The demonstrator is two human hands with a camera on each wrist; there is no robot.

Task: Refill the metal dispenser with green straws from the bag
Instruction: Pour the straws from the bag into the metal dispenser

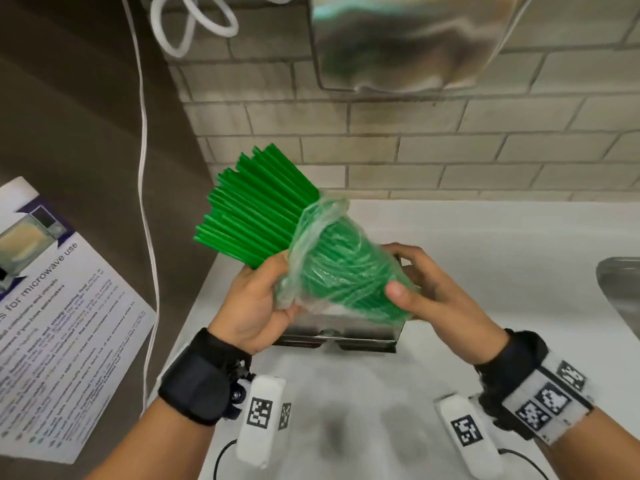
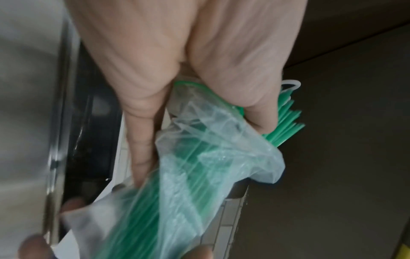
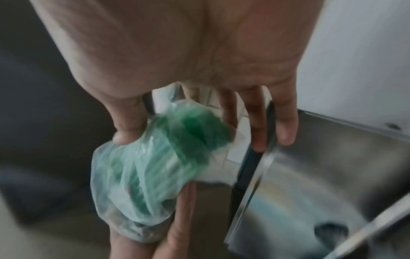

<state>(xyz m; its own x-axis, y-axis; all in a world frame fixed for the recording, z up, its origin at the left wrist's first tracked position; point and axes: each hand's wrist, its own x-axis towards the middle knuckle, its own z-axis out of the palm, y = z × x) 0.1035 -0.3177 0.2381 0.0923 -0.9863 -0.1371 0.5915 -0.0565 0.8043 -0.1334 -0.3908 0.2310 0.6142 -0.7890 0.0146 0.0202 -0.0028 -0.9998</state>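
A thick bundle of green straws (image 1: 256, 209) fans out up and to the left from a clear plastic bag (image 1: 332, 268) that still wraps its lower half. My left hand (image 1: 273, 289) grips the bundle at the bag's crumpled mouth; the left wrist view shows the bag (image 2: 199, 157) under the palm and straw tips (image 2: 286, 121) beyond it. My right hand (image 1: 412, 275) holds the bag's closed end, thumb on top. In the right wrist view the bag (image 3: 155, 166) is blurred. The metal dispenser (image 1: 339, 332) stands on the counter directly under both hands, mostly hidden.
The white counter (image 1: 485, 244) meets a tiled wall behind. A steel sink (image 1: 620, 289) lies at the right edge. A white cable (image 1: 145, 202) hangs down the brown wall on the left, beside a microwave-use poster (image 1: 59, 323). A shiny metal fixture (image 1: 408, 39) hangs overhead.
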